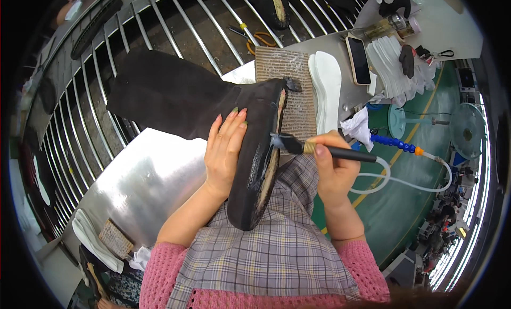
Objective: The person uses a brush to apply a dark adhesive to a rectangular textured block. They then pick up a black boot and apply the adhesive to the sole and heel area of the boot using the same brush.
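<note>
A tall dark suede boot (170,96) lies on its side in front of me, its shaft toward the left and its sole edge facing right. My left hand (221,165) holds the boot, fingers laid along its upper; the thumb is hidden. Between its fingers and thumb, my right hand (338,176) grips a black-handled brush (346,153) with a brass-coloured collar. A thin clear tube (387,173) runs from the handle's end. The brush tip touches the boot's lower edge, where wet, shiny greyish smears (259,162) show beside the pale sole border.
Corrugated cardboard (298,109), white insoles (327,85) and a phone (359,61) lie on the metal table. Metal rollers (207,48) run beyond, with orange-handled cutters (262,40) among them. A blue jointed hose (394,144) sticks out at right. More insoles (96,242) lie lower left.
</note>
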`<state>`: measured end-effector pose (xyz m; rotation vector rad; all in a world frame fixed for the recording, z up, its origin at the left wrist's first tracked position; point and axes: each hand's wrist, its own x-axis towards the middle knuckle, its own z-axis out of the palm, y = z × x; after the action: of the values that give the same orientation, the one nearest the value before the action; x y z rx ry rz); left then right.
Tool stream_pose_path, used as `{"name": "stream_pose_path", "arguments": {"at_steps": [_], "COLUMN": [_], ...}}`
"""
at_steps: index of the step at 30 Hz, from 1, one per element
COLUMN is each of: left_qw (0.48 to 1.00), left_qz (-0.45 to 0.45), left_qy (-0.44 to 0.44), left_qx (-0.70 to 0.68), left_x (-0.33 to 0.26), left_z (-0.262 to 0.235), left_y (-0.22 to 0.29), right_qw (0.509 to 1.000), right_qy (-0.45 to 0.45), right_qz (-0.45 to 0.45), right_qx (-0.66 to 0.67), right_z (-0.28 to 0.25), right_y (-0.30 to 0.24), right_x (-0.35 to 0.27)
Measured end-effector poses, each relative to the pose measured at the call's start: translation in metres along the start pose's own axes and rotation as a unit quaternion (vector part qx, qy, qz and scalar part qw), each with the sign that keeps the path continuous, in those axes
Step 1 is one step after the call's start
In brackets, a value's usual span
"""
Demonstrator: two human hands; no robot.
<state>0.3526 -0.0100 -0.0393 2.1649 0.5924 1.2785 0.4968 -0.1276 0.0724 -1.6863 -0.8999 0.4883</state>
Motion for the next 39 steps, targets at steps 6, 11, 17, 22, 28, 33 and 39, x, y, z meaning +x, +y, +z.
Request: {"name": "stream_pose_path", "arguments": {"at_steps": [6,11,17,22,28,33,39], "left_qw": [0.999,0.998,0.998,0.997,0.997,0.996,0.995], "left_qz": [-0.041,-0.048,-0.022,-0.009,-0.002,-0.006,-0.011], "left_qy": [-0.01,-0.023,-0.029,-0.049,-0.053,-0.072,-0.082], "left_qx": [0.017,0.045,0.052,0.057,0.057,0.05,0.053], "left_x": [0.013,0.019,0.016,0.02,0.019,0.024,0.028], "left_z": [0.007,0.009,0.01,0.009,0.013,0.011,0.012], "left_y": [0.006,0.014,0.01,0.016,0.016,0.018,0.018], "right_qw": [0.959,0.869,0.929,0.95,0.951,0.951,0.93], "right_qy": [-0.071,-0.052,-0.168,-0.097,-0.129,-0.181,-0.262], "right_qz": [-0.25,-0.372,-0.244,-0.198,-0.167,-0.157,-0.185], "right_qx": [-0.116,-0.323,-0.222,-0.22,-0.227,-0.193,-0.181], "right_z": [-0.006,-0.004,-0.029,-0.028,-0.03,-0.035,-0.042], "right_y": [-0.02,-0.041,-0.065,-0.053,-0.057,-0.07,-0.081], "right_x": [-0.015,-0.011,-0.006,0.018,0.024,0.022,0.019]}}
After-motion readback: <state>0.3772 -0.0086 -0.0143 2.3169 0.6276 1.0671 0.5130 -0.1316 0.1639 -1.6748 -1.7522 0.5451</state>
